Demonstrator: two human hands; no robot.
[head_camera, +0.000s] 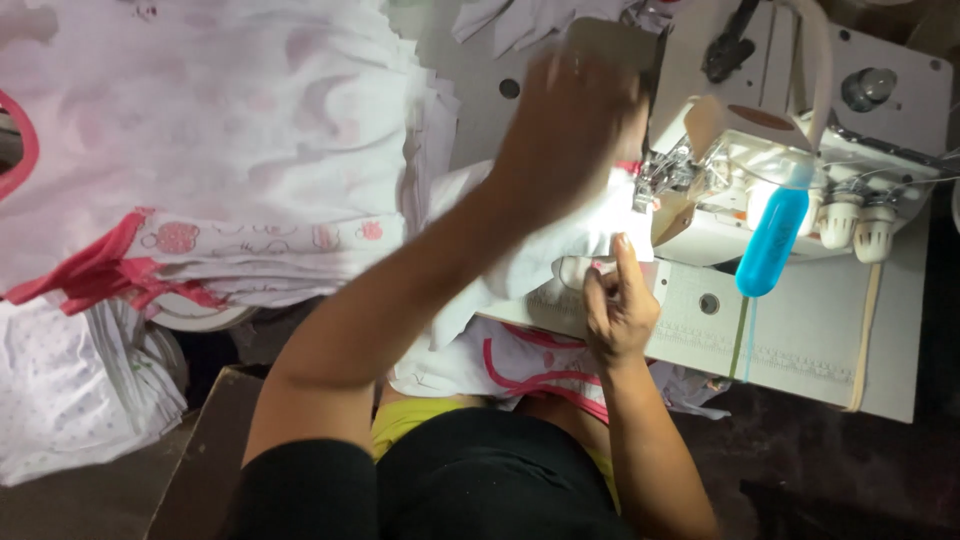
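The left hand (570, 120) is motion-blurred, so its fingers and grip cannot be made out. It hides part of the sewing machine (800, 180) and the cloth (560, 250) beneath. The fabric stack (200, 150) runs off the top and left edges.

Your left hand (568, 128) is reached far forward on an extended arm, back of hand up, fingers spread loosely, motion-blurred. Your right hand (618, 305) sits nearer your body and below the left, elbow bent, wrist cocked, index finger (628, 262) pointing forward, other fingers curled in. Both forearms are bare.
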